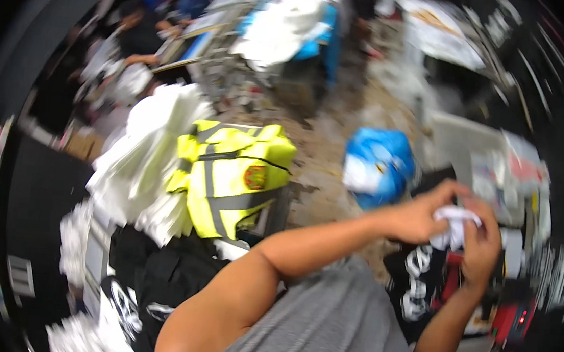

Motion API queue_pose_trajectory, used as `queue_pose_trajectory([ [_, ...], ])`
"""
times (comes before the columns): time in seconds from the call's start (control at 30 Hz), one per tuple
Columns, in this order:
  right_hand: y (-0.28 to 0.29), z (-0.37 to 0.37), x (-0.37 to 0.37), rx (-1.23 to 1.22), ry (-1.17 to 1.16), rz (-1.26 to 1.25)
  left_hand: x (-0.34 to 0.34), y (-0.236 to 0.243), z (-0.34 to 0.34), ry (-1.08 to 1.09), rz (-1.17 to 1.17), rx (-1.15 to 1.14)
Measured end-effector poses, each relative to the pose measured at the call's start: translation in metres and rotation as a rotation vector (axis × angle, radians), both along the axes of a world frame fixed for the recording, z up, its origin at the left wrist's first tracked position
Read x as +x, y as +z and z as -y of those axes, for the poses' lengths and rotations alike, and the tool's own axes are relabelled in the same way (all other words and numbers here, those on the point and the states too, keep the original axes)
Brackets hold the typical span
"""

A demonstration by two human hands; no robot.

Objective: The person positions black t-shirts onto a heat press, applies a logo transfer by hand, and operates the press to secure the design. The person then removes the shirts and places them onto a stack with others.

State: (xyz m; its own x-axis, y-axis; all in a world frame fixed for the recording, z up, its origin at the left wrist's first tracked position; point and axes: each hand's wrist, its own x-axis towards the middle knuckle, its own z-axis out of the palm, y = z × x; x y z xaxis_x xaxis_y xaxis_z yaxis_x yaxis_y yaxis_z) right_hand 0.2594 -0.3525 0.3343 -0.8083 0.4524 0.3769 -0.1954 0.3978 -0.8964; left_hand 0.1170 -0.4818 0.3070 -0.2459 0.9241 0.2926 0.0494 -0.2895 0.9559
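Note:
Both my hands are brought together at the right, over a black garment with white print. Between them is a small white crumpled piece, cloth or paper; blur hides which. My left hand reaches across from the left with its fingers closed on one side of this piece. From below, my right hand grips its other side, thumb and fingers bent round it. The black garment lies on a surface partly hidden by my hands and arms.
A yellow reflective jacket lies beside white fabric at the left, with black garments nearer me. A blue bag sits ahead. A red device stands at the right edge. Far left, another person works at a table.

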Motion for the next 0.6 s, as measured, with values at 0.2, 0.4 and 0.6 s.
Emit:
queue_pose_trajectory([
  [0.2,0.019,0.009,-0.006,-0.003,0.101,0.078,0.006,0.000,0.031,-0.026,-0.148,-0.171],
  [0.4,0.062,0.006,-0.014,0.433,0.061,0.225,-0.002,0.008,0.031,0.212,-0.210,-0.070],
  [0.6,0.063,-0.028,-0.023,0.357,0.102,0.182,-0.003,0.014,0.010,0.039,0.097,-0.178],
])
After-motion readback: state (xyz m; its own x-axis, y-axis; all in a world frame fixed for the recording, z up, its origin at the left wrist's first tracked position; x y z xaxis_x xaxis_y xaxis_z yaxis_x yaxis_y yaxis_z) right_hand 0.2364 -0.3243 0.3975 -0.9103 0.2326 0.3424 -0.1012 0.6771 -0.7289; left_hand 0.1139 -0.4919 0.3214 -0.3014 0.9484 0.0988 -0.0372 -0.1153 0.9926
